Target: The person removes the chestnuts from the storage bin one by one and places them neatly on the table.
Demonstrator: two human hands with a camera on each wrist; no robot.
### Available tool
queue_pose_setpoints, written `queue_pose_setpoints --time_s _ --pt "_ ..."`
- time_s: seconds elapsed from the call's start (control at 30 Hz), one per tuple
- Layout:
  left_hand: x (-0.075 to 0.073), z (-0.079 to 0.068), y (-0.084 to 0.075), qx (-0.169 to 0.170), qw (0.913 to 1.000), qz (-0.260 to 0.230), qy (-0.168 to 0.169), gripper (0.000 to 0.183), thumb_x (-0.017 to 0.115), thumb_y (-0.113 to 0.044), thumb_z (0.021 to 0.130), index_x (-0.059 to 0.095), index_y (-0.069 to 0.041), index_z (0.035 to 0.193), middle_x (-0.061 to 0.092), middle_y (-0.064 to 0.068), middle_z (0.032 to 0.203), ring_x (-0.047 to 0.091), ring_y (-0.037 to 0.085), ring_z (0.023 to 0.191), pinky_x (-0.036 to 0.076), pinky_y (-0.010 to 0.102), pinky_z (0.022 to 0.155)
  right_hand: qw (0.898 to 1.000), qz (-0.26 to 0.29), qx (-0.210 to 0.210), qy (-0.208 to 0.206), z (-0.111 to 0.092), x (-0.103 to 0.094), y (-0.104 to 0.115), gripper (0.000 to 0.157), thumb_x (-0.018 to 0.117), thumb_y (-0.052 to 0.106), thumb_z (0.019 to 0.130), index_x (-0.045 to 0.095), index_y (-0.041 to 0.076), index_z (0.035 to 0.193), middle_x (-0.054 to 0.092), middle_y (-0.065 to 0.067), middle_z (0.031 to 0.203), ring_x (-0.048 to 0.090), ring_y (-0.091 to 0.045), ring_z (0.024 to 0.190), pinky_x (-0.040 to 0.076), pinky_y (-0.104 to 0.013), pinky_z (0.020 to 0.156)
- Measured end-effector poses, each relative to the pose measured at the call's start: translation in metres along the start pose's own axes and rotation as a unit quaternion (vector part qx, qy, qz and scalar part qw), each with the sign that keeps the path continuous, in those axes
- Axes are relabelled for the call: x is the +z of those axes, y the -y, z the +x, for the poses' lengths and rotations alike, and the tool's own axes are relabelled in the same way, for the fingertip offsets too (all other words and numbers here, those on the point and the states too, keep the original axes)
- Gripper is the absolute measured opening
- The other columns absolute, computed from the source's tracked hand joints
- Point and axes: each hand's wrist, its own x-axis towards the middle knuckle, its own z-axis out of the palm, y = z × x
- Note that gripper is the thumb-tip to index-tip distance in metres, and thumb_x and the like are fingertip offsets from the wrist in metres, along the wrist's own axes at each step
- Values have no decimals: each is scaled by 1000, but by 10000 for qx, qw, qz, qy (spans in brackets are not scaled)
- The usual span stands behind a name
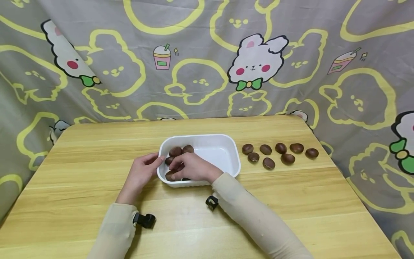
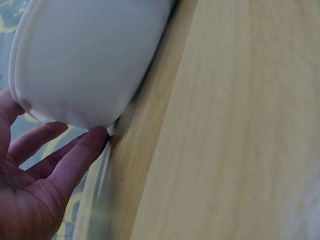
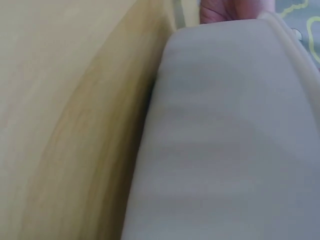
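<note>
A white plastic tray (image 1: pixel 216 158) stands on the table, with several brown chestnuts (image 1: pixel 175 151) in its left end. My left hand (image 1: pixel 142 171) holds the tray's left end, its thumb at the rim and other fingertips against the outer wall, as the left wrist view also shows. My right hand (image 1: pixel 194 167) reaches over the near wall into the tray. Its curled fingers pinch a chestnut among the others, mostly hidden under the hand. The right wrist view has the tray's outer wall (image 3: pixel 220 130) and hides the right hand's fingers.
To the right of the tray, several loose chestnuts (image 1: pixel 268 163) lie in two uneven rows on the wooden table (image 1: pixel 181 230). A grey patterned curtain (image 1: pixel 200 43) hangs along the table's back and sides. Each sleeve carries a black wrist camera (image 1: pixel 145 220).
</note>
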Motion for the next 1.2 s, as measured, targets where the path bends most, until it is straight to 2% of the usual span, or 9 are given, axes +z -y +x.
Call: queue_pose_setpoints --time_s 0.13,0.3,0.4,0.73,1.0,1.2 --pt "-1 -1 -1 4 10000 -17 20 50 65 -30 97 58 3 133 58 22 130 58 23 110 53 20 79 9999 39 -12 -150 -2 -4 1 20 79 21 86 75 10 102 68 6 98 64 -8 91 50 -23 86" --pt "-1 -1 -1 -25 10000 -39 35 50 65 -30 97 58 3 133 58 23 131 57 25 111 54 20 78 9994 -1 -1 -359 -7 -10 1 21 81 28 83 77 16 101 63 9 105 55 -8 99 48 -25 89" --pt "0 0 -1 -44 10000 -28 14 50 65 -30 97 58 4 133 58 23 130 57 26 111 54 20 78 9989 163 47 -447 -11 -13 1 22 81 28 83 78 18 102 63 11 106 52 -8 101 47 -25 90" --pt "-1 -1 -1 -59 9999 -80 35 51 64 -29 97 56 5 135 56 24 132 57 29 113 54 22 78 9963 646 -28 -567 -25 -29 1 24 76 20 86 75 13 109 67 9 104 59 -10 98 49 -25 86" --pt "1 2 0 -48 10000 -83 -1 49 66 -27 96 58 4 133 57 25 130 59 30 110 55 24 78 9872 1319 -154 -886 -45 -48 -6 27 75 14 88 72 6 113 70 1 104 65 -14 97 52 -30 87" --pt "1 1 2 -84 9999 -95 -68 49 66 -27 96 58 5 133 58 24 129 60 29 108 56 24 77 9838 1501 -139 -970 -58 -58 -11 31 74 12 88 69 1 116 70 -2 106 65 -18 99 53 -33 86"
